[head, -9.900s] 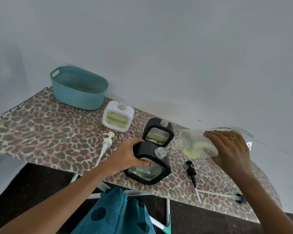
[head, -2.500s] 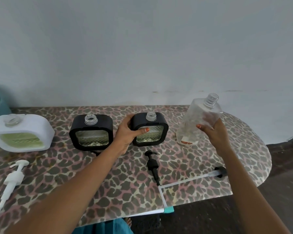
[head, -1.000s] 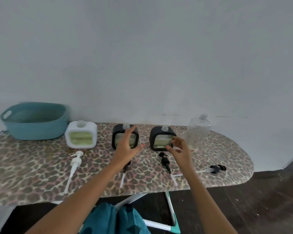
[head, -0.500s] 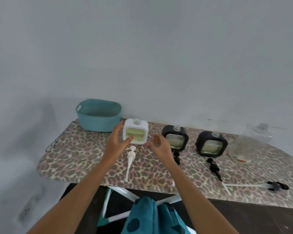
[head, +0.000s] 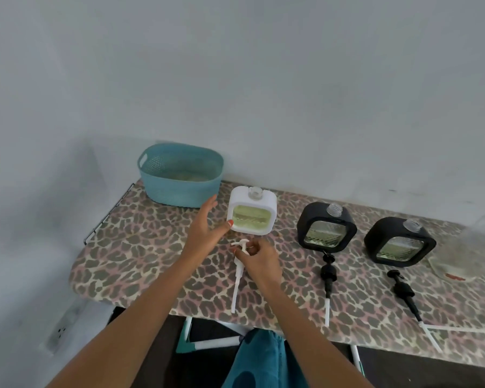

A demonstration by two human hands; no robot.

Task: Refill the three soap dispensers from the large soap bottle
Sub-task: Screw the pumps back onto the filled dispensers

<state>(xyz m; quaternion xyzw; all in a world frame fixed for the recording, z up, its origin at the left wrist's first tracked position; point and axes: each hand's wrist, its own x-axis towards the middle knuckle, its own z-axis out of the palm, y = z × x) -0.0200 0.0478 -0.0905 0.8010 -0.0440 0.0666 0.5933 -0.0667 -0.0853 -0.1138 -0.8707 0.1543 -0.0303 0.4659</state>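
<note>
Centre frame: my right hand (head: 256,257), fingers curled, pinches the white plastic pump (head: 237,278) at its head. My left hand (head: 205,225) hovers with fingers straight, thumb beside the white square soap dispenser (head: 252,212).

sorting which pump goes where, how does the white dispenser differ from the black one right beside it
The white dispenser has a white casing; the black dispenser beside it a black one. The white dispenser's window looks evenly yellow-green; the black dispenser's looks mostly clear, greenish low down. The left hand reaches beside the white dispenser; no hand is near the black dispenser. Both stand upright, squarish, necks open without pumps.
</note>
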